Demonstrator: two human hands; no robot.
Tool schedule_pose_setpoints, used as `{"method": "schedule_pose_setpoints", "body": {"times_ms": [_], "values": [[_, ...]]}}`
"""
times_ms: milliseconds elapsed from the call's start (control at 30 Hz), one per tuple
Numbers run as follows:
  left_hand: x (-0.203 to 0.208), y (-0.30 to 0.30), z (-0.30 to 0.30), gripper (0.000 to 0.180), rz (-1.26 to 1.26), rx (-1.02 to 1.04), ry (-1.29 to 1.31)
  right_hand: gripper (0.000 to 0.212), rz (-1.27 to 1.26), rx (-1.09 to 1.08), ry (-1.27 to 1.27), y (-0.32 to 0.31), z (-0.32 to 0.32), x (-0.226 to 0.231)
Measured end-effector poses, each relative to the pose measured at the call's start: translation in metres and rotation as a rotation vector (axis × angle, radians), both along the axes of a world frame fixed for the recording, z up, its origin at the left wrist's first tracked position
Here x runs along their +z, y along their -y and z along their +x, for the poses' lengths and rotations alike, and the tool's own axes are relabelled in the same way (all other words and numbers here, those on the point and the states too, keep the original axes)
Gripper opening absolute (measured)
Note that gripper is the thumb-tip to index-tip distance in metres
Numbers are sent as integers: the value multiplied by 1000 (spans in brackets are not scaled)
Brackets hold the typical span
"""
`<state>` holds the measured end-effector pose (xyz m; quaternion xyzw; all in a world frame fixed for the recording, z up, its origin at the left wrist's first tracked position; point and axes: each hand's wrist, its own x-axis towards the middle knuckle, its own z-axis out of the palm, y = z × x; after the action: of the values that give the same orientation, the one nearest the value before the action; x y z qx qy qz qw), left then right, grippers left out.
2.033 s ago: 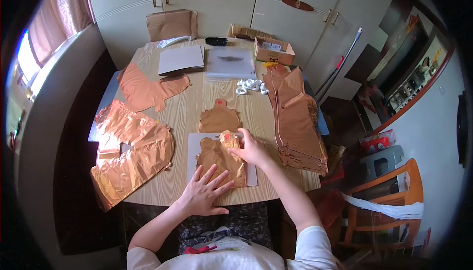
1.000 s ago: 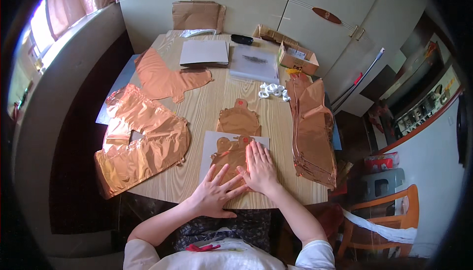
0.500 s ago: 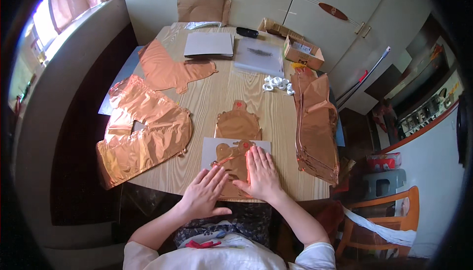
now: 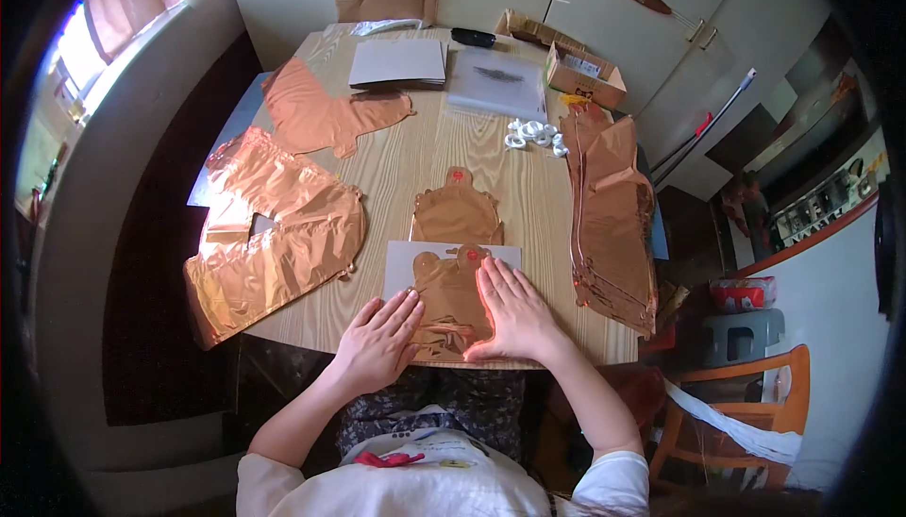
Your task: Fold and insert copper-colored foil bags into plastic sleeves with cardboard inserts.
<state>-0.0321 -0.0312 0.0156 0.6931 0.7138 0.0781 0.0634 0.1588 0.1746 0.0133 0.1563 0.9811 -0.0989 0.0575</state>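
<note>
My surface (image 4: 377, 177) carries a white sheet (image 4: 397, 260), copper foil (image 4: 307, 234) left of it, a foil bundle (image 4: 609, 201) right, white rolls (image 4: 536, 132) beyond.

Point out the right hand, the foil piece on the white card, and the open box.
Right hand (image 4: 519, 317), head view: back of the hand.
Foil piece (image 4: 448, 293), head view: its shiny middle.
Open box (image 4: 600, 91), head view: its near wall.

The left window (image 4: 82, 53) glares, copper foil (image 4: 288, 260) gleams, and fisheye corners are black.
</note>
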Motion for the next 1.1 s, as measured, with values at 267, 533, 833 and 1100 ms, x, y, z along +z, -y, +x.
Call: {"method": "schedule_pose_setpoints", "body": {"times_ms": [267,533,833,1100], "values": [[1,-1,-3,58,19,9,15,113,-41,72,-69,-13,7,-11],[1,0,-4,58,20,7,7,128,26,-81,107,15,-2,12],[4,-1,-3,59,18,12,62,130,23,-68,33,13,4,-3],[-6,10,36,52,284,57,128,121,-15,-61,4,9,6,-3]]}}
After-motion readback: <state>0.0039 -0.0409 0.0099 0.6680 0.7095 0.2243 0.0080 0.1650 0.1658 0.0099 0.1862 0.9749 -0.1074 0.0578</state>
